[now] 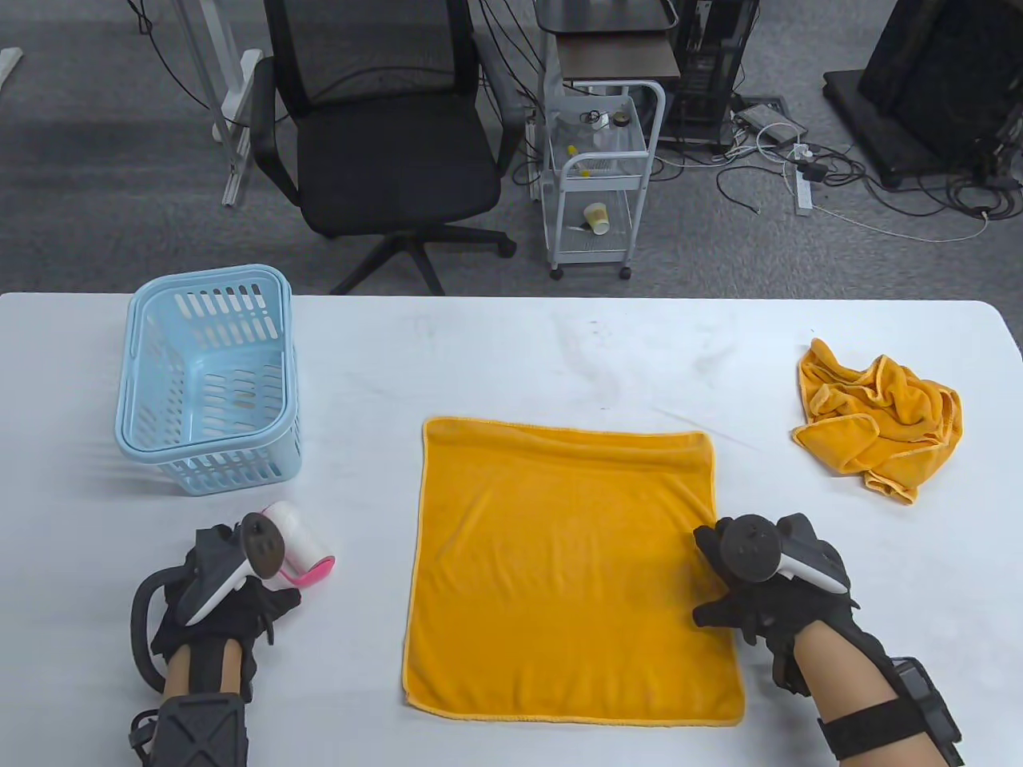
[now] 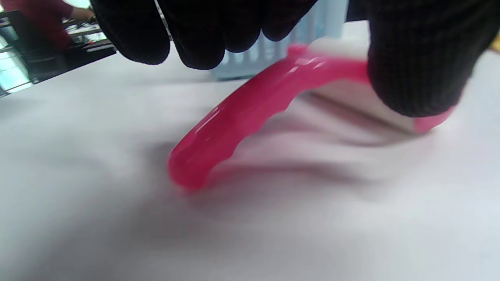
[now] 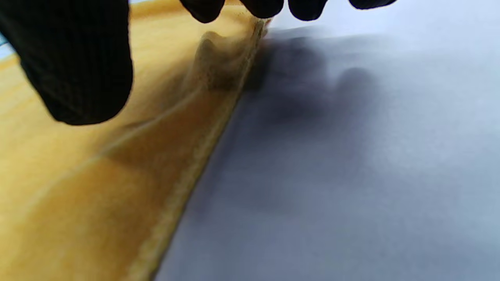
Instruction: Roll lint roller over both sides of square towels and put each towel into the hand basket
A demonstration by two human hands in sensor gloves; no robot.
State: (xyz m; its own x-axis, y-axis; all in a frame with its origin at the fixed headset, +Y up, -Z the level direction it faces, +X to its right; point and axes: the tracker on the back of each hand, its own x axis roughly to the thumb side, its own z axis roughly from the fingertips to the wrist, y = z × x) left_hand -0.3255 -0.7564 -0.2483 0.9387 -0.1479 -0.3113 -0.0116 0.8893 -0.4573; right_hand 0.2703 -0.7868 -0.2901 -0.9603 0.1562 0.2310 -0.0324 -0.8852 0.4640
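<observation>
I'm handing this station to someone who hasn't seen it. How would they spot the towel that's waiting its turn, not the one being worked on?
Start from the white table and go to its far right side, well away from the blue basket on the left. The waiting towel lies there alone. It is crumpled into a heap, while the spread towel of the same orange lies flat in the middle.
</observation>
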